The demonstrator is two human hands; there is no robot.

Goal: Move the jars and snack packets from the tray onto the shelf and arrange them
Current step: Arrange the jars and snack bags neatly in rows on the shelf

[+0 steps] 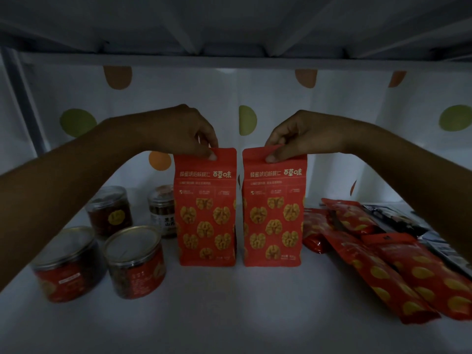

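L hand (190, 134) pinches L bag (205, 215) top | R hand (296, 136) pinches R bag (274, 215) top | jars (134, 264): dark snacks

**Surface finishes: shelf (229, 315) smooth, matt white.**
Below the fingers of the left hand (184, 131) and right hand (298, 134), the left upright packet (205, 213) and right upright packet (274, 213) look matt and paper-like. Jars (135, 267) left of the fingers: clear plastic, dull metallic lids (132, 237). Flat packets (383, 272) right of the fingers: glossy, crinkled film.
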